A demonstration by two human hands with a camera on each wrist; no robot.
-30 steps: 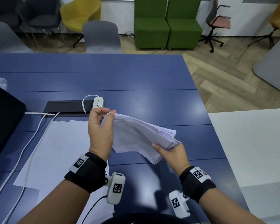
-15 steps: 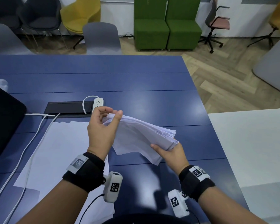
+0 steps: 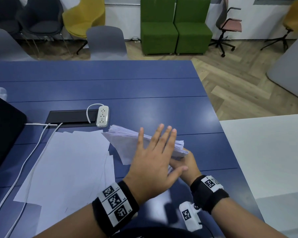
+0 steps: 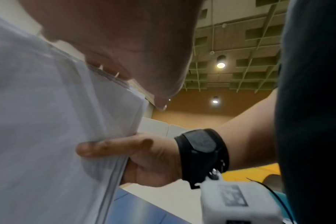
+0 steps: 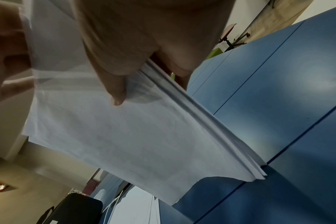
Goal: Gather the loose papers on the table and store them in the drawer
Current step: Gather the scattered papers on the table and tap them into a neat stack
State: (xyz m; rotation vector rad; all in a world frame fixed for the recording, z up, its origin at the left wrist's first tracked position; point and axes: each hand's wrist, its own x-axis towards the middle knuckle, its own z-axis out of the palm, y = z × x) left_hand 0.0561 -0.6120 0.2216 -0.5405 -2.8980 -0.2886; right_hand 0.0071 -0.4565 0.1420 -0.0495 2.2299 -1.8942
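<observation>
Now, loose sheets (image 3: 62,165) lie on the blue surface (image 3: 144,93) at your left; your left hand (image 3: 155,162), grip open with straight fingers, lies flat atop the paper stack (image 3: 127,143), which your right hand (image 3: 186,165) pinches by its near corner above the surface

Tabletop (image 3: 144,93): dark blue. Papers (image 3: 127,143): white. Power strip (image 3: 102,116): white. Wristbands (image 3: 115,201): black, with black-and-white square-code tags. 2 armchairs (image 3: 175,26): green. Chair (image 3: 83,16): yellow.
</observation>
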